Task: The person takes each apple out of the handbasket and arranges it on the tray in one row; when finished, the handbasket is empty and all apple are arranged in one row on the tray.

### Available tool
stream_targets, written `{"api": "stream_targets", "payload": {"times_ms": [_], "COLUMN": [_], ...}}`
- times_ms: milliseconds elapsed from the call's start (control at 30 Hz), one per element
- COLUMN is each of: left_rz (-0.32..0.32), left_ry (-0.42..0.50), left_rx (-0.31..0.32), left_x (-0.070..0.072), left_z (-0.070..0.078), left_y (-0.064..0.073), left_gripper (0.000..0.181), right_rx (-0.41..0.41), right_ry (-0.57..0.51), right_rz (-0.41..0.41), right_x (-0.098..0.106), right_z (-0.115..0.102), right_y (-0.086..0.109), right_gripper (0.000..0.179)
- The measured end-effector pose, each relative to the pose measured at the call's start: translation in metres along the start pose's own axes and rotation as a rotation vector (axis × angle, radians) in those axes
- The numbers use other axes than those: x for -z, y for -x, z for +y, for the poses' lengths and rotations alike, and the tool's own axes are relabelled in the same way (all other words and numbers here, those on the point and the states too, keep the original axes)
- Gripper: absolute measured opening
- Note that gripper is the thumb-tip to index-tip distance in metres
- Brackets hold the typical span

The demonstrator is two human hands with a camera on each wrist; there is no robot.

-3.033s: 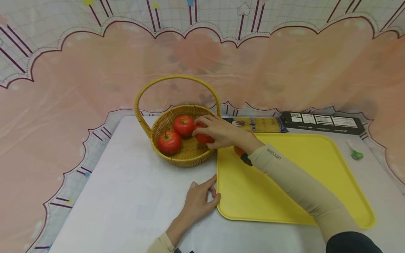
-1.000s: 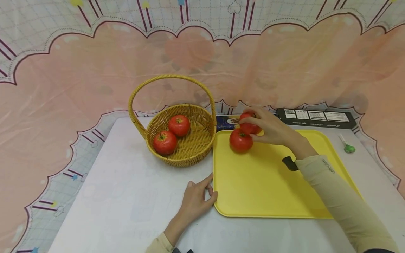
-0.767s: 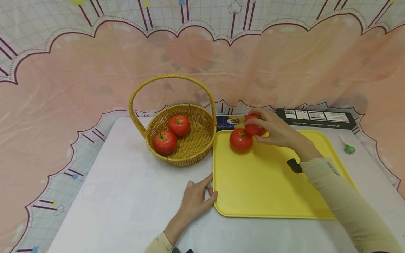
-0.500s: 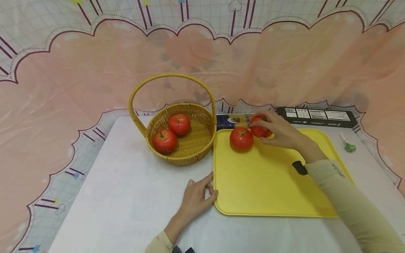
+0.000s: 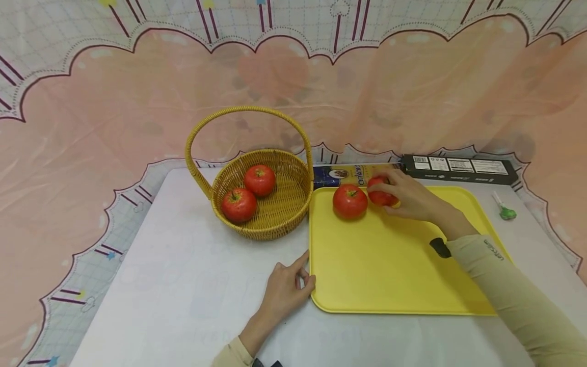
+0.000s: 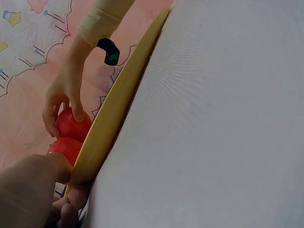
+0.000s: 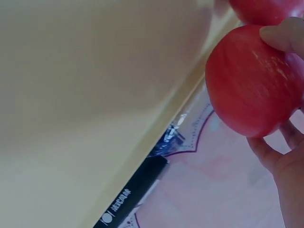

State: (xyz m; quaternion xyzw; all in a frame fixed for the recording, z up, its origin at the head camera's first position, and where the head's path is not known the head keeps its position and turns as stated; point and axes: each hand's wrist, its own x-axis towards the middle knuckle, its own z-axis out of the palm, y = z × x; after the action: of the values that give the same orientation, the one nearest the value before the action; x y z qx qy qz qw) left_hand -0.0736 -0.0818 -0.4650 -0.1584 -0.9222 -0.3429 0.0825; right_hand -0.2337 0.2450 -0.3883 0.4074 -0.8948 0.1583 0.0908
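Wicker basket (image 5: 268, 233): holds two red fruits (image 5: 239, 205)
Left hand (image 5: 281, 290): thumb and forefinger spread apart, touching the left rim of the yellow tray (image 5: 376, 275); whether they clamp it cannot be told
Tray fruit (image 5: 350, 203): near the tray's far left corner
Held fruit (image 7: 249, 78): just right of tray fruit, at the far rim; likely fairly light, firm, slick-skinned, easily bruised; grasp round the widest part, pressing gently
Right hand (image 5: 408, 198): fingers and thumb clamped on opposite sides of held fruit, parted by its width
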Motion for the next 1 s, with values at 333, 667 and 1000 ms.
{"api": "stream_targets", "payload": {"times_ms": [333,667,1000], "left_rz": [-0.009,-0.019,-0.043], "left_ry": [-0.012,-0.005,0.021], "left_rx": [-0.013,-0.036,-0.019], "left_x": [-0.001,0.0,0.001], "left_z": [0.004,0.004,0.001], "left_y": [0.003,0.002,0.003], "left_gripper": [0.048,0.048,0.048], "right_rx": [0.071,0.093,0.041], "right_ry": [0.002,-0.012,-0.051], "right_rz": [0.011,-0.011,-0.019], "right_x": [-0.01,-0.012,-0.012], "right_z": [0.006,0.007,0.005], "right_y": [0.006,0.011,0.014], "right_gripper": [0.049,0.05,0.068]}}
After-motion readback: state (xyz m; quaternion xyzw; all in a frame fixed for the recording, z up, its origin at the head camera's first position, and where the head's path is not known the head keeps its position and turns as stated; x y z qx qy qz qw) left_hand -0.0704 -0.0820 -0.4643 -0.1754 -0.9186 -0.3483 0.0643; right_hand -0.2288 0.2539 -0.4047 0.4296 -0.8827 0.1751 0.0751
